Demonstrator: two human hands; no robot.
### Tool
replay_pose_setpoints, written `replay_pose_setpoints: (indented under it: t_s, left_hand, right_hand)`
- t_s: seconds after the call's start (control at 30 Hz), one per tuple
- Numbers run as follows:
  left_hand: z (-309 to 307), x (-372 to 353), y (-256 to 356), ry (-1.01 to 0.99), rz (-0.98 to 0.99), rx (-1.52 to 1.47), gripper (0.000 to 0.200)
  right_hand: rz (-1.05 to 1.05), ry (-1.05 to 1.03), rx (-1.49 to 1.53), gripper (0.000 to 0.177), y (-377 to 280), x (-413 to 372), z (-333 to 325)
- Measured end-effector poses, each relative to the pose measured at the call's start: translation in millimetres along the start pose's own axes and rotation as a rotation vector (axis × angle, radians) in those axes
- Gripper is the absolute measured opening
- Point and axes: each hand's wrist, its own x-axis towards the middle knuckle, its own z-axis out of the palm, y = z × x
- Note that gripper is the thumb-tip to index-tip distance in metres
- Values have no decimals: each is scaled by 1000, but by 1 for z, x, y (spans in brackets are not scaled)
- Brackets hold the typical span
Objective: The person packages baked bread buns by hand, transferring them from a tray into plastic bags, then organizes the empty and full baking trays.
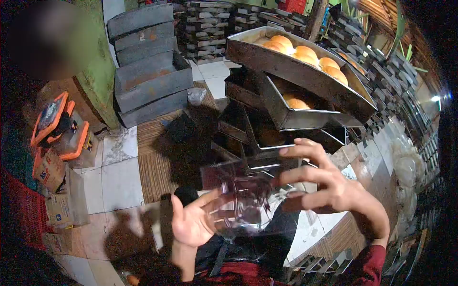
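Observation:
A clear plastic bag [245, 198] is spread in the air between my two hands, blurred and with a bright sheen on its folds. My left hand [193, 226] is palm up, thumb apart, its stretched fingers overlapping the bag's left side and partly showing through it. At the bag's right edge, my right hand [329, 183] has curved fingers around the plastic; the exact pinch point is hidden. Beyond the hands stands a stack of metal baking pans [298, 69]. Golden buns [305, 56] lie in the top pan, and another bun [296, 103] shows in the pan below.
Grey metal pans [152, 88] are stacked at the back left. Orange-rimmed boxes [71, 138] and cardboard [50, 169] stand at the left beside a red crate [24, 202]. Clear plastic bags [405, 164] lie at the right. Many more pans [205, 28] line the back.

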Motion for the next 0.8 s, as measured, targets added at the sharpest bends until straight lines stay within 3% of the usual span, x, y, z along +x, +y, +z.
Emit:
replay_pose_setpoints:
  t_s: [0.07, 0.1, 0.13, 0.2, 0.23, 0.27, 0.3, 0.33, 0.37, 0.4, 0.47, 0.53, 0.57, 0.6, 0.67, 0.7, 0.73, 0.8]
  left_hand:
    - [-20, -5, 2, -264, 32, 546, 50]
    - [-1, -10, -3, 102, 30, 646, 27]
    - [-7, -8, -8, 90, 26, 645, 27]
    - [-23, -4, -18, 212, 218, 1067, 13]
    - [-19, -1, -21, 216, 240, 866, 5]
    - [-21, 1, -24, 205, 229, 868, 5]
    - [-28, 3, -28, 269, 314, 711, 8]
    - [-35, 4, -31, 330, 399, 552, 11]
    - [-45, 1, -34, 290, 426, 638, 17]
    - [-50, -5, -38, 278, 424, 638, 17]
    - [-60, -16, -44, 304, 415, 521, 24]
    - [-69, -30, -44, 338, 452, 637, 28]
    - [-78, -40, -40, 364, 400, 611, 28]
    - [-86, -50, -37, 395, 346, 581, 28]
    - [-105, -68, -33, 472, 322, 494, 27]
    - [-105, -72, -31, 547, 293, 410, 27]
    - [-105, -72, -31, 551, 294, 410, 27]
    - [-103, -72, -34, 474, 405, 562, 21]
  right_hand:
    - [-56, -82, 33, 16, -2, 1, -2]
    - [-66, -62, 34, 16, -3, 2, 0]
    - [-60, -62, 22, 16, -3, 4, -3]
    - [-89, -58, -92, 16, 1, 8, -14]
    - [-105, -25, -215, 13, 17, 11, -27]
    - [192, 102, -245, 15, 37, 7, -32]
    - [146, 239, -147, 15, 77, -3, -50]
    - [488, 332, -148, 16, 95, -4, -69]
    - [828, 417, -121, 19, 112, -5, -88]
    - [722, 236, -738, 30, 155, -27, -108]
    - [1260, -69, -663, 36, 165, -25, -125]
    - [1246, 30, -546, 46, 251, -86, -119]
    - [1377, -47, -128, 53, 302, -112, -119]
    - [1395, -53, -37, 59, 259, -84, -124]
    - [1668, 71, 187, 57, 232, -71, -123]
    - [1537, 179, 493, 56, 226, -77, -124]
    - [1584, 210, 398, 50, 228, -73, -126]
    - [1367, 224, 479, 53, 209, -69, -124]
